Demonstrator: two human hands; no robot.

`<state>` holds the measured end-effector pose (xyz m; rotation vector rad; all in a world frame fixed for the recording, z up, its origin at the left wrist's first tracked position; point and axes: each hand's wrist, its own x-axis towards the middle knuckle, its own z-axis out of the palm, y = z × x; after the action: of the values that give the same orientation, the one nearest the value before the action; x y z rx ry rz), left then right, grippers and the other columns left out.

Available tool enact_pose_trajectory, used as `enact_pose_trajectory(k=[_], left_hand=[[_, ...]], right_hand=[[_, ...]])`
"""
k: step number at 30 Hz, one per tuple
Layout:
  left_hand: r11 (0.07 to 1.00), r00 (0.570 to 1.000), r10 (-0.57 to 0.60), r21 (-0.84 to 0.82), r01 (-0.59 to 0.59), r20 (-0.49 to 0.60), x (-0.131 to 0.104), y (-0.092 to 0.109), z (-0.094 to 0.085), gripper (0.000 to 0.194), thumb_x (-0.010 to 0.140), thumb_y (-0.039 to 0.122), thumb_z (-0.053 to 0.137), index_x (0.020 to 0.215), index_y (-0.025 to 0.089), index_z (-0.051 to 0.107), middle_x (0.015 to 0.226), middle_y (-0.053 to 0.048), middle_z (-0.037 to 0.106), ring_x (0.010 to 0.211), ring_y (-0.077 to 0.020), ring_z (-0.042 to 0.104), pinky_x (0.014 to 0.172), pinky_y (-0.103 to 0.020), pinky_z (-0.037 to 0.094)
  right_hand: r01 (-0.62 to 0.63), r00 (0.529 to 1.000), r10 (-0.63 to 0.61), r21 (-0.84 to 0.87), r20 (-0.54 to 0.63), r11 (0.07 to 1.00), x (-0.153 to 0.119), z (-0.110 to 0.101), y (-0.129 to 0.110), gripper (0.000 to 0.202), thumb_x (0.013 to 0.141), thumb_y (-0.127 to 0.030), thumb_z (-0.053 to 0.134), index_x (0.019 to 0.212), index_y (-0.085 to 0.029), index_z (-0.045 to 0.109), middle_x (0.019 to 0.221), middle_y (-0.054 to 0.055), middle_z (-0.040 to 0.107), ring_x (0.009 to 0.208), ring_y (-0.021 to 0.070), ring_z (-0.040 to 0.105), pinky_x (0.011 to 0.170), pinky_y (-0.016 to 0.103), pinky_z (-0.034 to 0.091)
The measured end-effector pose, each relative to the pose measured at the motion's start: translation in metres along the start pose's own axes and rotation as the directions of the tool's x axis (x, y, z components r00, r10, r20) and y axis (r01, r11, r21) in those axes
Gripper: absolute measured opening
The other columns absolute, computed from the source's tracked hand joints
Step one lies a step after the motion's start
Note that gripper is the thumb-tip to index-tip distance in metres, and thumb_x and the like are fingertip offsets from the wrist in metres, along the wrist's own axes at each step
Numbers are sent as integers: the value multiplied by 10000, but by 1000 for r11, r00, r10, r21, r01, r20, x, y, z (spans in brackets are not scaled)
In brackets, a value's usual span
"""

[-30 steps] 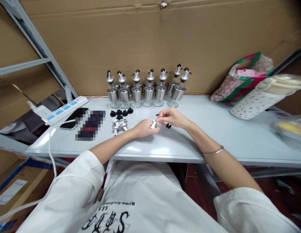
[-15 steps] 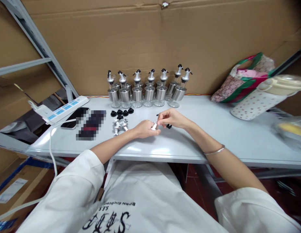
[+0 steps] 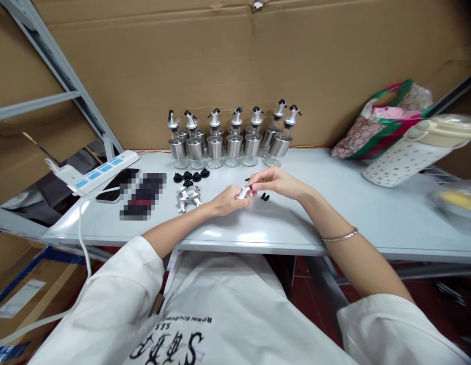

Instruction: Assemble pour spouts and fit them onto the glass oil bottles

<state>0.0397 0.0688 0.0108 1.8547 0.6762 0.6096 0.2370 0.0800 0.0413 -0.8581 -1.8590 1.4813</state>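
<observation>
My left hand (image 3: 227,201) is closed around a silver pourer spout (image 3: 243,192) above the front half of the table. Thumb and fingertips of my right hand (image 3: 276,182) pinch a small black piece (image 3: 251,187) against the upper end of that spout. Beside my right hand, a few small black pieces (image 3: 265,196) lie on the tabletop. To the left of my left hand are several loose silver spouts (image 3: 188,197), with several black stoppers (image 3: 187,176) just behind them.
Glass-and-steel oil bottles (image 3: 233,150) with pourers stand in a row at the back. A power strip (image 3: 102,171) and phone (image 3: 113,191) are at left. A patterned bag (image 3: 357,134), spotted flask (image 3: 404,159) and a wrapped yellow item (image 3: 458,198) sit at right. The table (image 3: 334,213) has a front edge.
My right hand has shifted slightly right, and the black piece now shows at the spout's end. The spout is tilted more, and the small black pieces on the table are more exposed.
</observation>
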Motion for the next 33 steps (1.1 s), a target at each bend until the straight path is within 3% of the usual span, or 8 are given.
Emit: enact_pose_trajectory(k=[4,10,15,18,21,25,29,33], left_hand=[[1000,1000,-8,-5,8,23,0,-1,1,289,665,428,521,585,168,423,526,66,323,521,-72,285,539,-237,229],[1000,995,-27,1,27,97,-2,1,4,191,630,322,512,561,158,444,513,59,350,516,-71,311,512,-224,241],[995,998,-31,97,25,61,-2,5,-2,209,668,318,538,570,150,462,505,71,319,512,-64,304,514,-216,251],[988,999,8,151,-13,34,0,9,-11,224,721,354,561,718,129,566,602,50,448,553,-73,375,546,-212,299],[975,998,59,216,-53,-20,2,11,-25,342,770,445,576,910,134,595,702,25,512,589,-88,413,561,-214,324],[913,976,142,403,-64,-167,-1,13,-60,317,836,463,519,914,159,567,663,30,491,574,-99,423,559,-220,332],[716,854,272,686,128,-444,-13,13,-103,179,840,288,487,947,173,571,712,11,566,618,-116,479,631,-241,372],[590,858,170,748,305,-484,-23,10,-129,153,783,265,528,852,159,614,744,-23,620,678,-148,535,654,-258,393]], right_hand=[[-26,999,27,-4,48,1000,0,1,-3,279,692,-331,776,920,-173,750,790,20,702,685,121,613,707,295,491],[-74,963,91,-75,253,994,-4,-2,-6,302,769,-333,712,1031,-183,724,955,45,714,788,127,622,766,287,485],[-55,969,68,-62,238,997,-4,0,-6,290,787,-351,699,1018,-175,694,899,33,706,777,124,611,775,295,478],[-9,987,17,-49,162,999,-4,1,-7,292,791,-372,696,1008,-177,687,896,32,698,787,131,604,794,311,476],[56,998,-56,-2,42,998,-3,-1,-7,296,776,-395,712,997,-200,681,899,29,697,809,141,615,775,307,489],[107,986,-103,25,-130,994,-4,-5,-6,306,756,-422,729,977,-217,677,919,38,709,831,152,639,742,293,508],[134,969,-113,83,-218,988,-3,-5,-7,317,727,-419,753,954,-215,670,1085,61,700,793,152,670,699,295,530],[184,953,-128,189,-273,965,-3,-3,-8,289,712,-403,767,916,-228,662,1118,44,694,791,148,687,699,291,541]])
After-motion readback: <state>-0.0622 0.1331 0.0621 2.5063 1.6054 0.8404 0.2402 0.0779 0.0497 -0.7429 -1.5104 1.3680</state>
